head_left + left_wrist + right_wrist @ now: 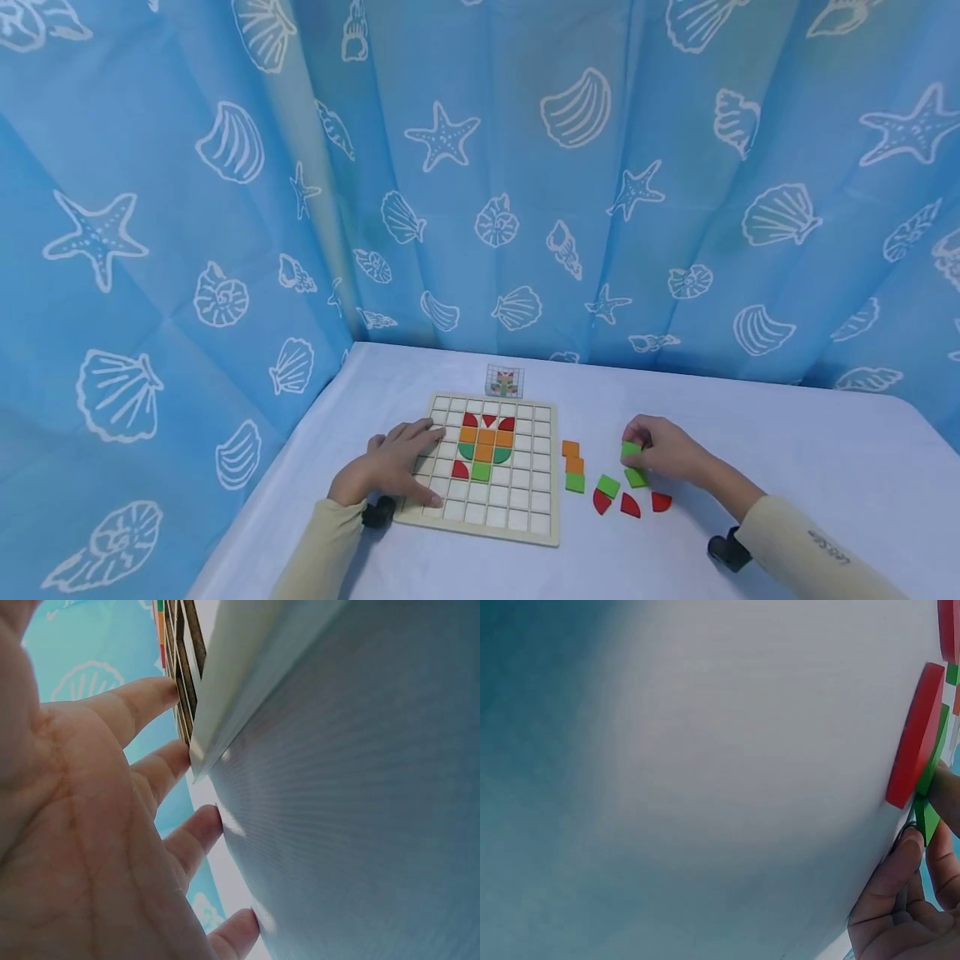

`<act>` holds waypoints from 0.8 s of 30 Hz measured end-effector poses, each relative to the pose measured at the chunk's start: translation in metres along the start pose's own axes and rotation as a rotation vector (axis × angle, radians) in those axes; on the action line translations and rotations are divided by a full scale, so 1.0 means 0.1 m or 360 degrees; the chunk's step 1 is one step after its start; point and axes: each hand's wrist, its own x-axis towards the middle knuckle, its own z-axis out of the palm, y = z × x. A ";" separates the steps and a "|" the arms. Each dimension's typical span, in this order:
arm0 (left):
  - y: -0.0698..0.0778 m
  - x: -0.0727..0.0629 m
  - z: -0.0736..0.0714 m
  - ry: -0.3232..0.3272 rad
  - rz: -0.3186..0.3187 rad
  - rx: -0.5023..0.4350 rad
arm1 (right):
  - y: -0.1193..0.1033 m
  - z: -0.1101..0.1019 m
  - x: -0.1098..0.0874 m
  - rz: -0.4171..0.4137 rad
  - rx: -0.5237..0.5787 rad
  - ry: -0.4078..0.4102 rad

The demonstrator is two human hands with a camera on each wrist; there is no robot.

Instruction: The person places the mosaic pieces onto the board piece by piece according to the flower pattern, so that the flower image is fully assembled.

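Note:
My left hand [393,462] rests with spread fingers on the left side of a wooden grid board [554,475]. In the left wrist view its fingertips [180,754] lie along the board's edge and the white cloth. On the board is a flower-like pattern of red, orange and green pieces, with a light green square [481,472] and a red quarter circle [460,470] below it. Right of the board, my right hand [667,450] pinches a light green square tile [631,449] between thumb and fingers. Another green tile [636,477] lies just beneath that hand.
Between board and right hand lie orange tiles [574,465] and green squares [574,482]. Red quarter circles [631,505] lie nearer the front. A small pattern card [504,381] stands behind the board. Blue shell-print curtains [480,167] enclose the white table.

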 end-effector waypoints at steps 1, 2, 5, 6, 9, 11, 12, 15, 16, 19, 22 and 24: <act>0.00 -0.01 0.01 0.0005 0.0003 -0.0002 | 0.01 0.01 0.00 -0.0005 -0.0003 0.0002; 0.00 -0.01 0.01 0.0014 0.0006 -0.0004 | 0.01 0.01 0.00 -0.0003 0.0001 0.0013; 0.01 -0.01 0.01 0.0019 0.0000 -0.0009 | 0.02 0.02 0.01 -0.0011 0.0004 0.0022; 0.01 -0.01 0.02 0.0012 -0.0007 -0.0007 | 0.03 0.02 0.01 -0.0009 0.0006 0.0015; 0.01 -0.01 0.04 -0.0005 -0.0008 -0.0020 | 0.06 0.04 0.01 0.0008 0.0007 0.0005; -0.01 -0.01 0.05 -0.0014 0.0000 -0.0015 | 0.07 0.04 0.01 0.0013 0.0000 0.0003; -0.01 0.00 0.05 -0.0015 0.0002 -0.0013 | 0.07 0.04 0.01 0.0015 -0.0006 0.0003; -0.01 0.00 0.03 -0.0013 0.0001 0.0005 | 0.04 0.03 0.03 0.0012 -0.0031 0.0001; -0.01 0.00 0.03 -0.0017 -0.0009 0.0011 | 0.04 0.03 0.04 0.0013 -0.0039 -0.0002; 0.00 -0.02 0.01 -0.0018 -0.0019 0.0017 | 0.01 0.00 0.06 0.0017 -0.0062 -0.0008; 0.00 -0.02 0.00 -0.0021 -0.0012 0.0020 | -0.01 -0.03 0.05 0.0012 -0.0090 -0.0012; 0.00 -0.01 -0.01 -0.0021 -0.0011 0.0023 | -0.03 -0.07 0.05 -0.0005 -0.0100 -0.0017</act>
